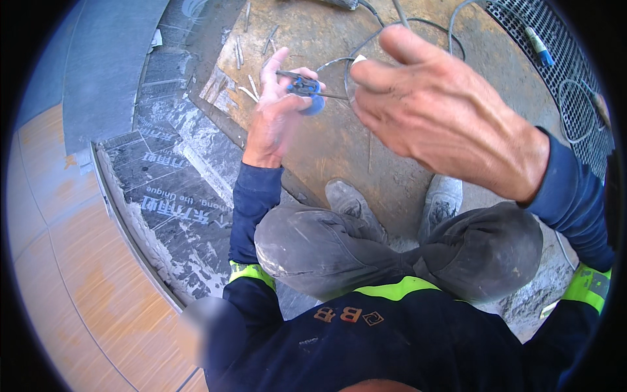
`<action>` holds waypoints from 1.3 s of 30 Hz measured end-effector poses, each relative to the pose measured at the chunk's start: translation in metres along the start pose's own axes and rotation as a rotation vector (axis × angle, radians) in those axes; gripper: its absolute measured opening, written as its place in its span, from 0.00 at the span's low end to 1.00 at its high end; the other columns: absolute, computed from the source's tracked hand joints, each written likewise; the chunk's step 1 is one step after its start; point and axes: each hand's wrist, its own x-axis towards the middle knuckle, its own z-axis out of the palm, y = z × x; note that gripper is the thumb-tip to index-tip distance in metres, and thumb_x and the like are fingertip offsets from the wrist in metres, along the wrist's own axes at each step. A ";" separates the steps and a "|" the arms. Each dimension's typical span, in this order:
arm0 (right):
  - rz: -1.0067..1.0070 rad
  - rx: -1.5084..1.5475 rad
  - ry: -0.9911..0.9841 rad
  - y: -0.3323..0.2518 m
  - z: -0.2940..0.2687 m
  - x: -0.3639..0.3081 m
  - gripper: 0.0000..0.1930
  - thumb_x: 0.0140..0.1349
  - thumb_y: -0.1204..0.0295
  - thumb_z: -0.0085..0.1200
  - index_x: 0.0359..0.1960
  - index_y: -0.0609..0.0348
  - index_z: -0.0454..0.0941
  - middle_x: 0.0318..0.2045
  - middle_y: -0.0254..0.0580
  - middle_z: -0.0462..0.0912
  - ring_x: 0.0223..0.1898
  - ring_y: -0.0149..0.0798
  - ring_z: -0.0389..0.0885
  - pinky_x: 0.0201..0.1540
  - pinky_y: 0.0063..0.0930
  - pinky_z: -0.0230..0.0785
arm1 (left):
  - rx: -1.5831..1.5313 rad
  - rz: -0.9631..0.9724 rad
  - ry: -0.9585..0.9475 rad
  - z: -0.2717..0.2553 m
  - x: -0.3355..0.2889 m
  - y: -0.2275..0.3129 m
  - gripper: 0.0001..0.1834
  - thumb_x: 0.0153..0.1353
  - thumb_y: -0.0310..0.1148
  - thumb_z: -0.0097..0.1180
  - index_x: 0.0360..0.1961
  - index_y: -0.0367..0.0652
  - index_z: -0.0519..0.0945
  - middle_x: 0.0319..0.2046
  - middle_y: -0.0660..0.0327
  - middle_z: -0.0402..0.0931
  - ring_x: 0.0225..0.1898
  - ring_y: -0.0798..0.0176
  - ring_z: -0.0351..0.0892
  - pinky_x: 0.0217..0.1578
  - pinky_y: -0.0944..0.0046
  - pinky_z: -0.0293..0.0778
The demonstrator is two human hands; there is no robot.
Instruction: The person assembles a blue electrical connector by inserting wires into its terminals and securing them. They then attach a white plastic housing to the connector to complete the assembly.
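Observation:
My left hand (pixel 277 114) is closed around a small blue-and-black plug-like part (pixel 304 86), held above the floor by thumb and fingers. From it a thin, straight shaft (pixel 336 97) runs across into my right hand (pixel 450 108). My right fingers are curled round the shaft's other end, and the back of the hand hides what sits inside. A small white bit (pixel 359 59) shows at these fingertips. Behind both hands a grey cable (pixel 356 49) loops over the floor.
Rusty brown sheet (pixel 313 147) lies under my boots (pixel 356 206), with several thin sticks (pixel 238 52) scattered on it. Black perforated mat (pixel 568 85) at right carries a blue-and-white connector (pixel 541 49). Tiles (pixel 85 228) with a raised edge stand left, beside dark printed membrane (pixel 176 189).

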 end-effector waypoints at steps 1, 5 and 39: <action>0.013 0.050 0.022 0.005 -0.001 -0.001 0.13 0.55 0.70 0.64 0.43 0.55 0.86 0.31 0.34 0.82 0.37 0.36 0.81 0.55 0.36 0.71 | -0.031 -0.041 0.006 0.002 -0.001 -0.001 0.52 0.55 0.17 0.56 0.80 0.45 0.49 0.55 0.47 0.74 0.56 0.43 0.80 0.62 0.39 0.78; 0.131 0.342 0.224 0.017 0.003 -0.011 0.12 0.55 0.72 0.66 0.41 0.57 0.86 0.29 0.38 0.81 0.36 0.43 0.82 0.48 0.40 0.74 | -0.321 0.020 -0.001 -0.007 0.002 0.003 0.53 0.53 0.17 0.55 0.81 0.48 0.50 0.55 0.46 0.75 0.57 0.40 0.79 0.62 0.33 0.76; 0.761 1.478 0.047 -0.011 0.018 0.006 0.18 0.73 0.62 0.52 0.39 0.68 0.84 0.17 0.44 0.75 0.19 0.37 0.76 0.26 0.39 0.68 | -0.397 0.213 -0.020 -0.013 0.005 0.003 0.52 0.52 0.20 0.58 0.80 0.49 0.55 0.54 0.50 0.76 0.60 0.41 0.78 0.69 0.24 0.68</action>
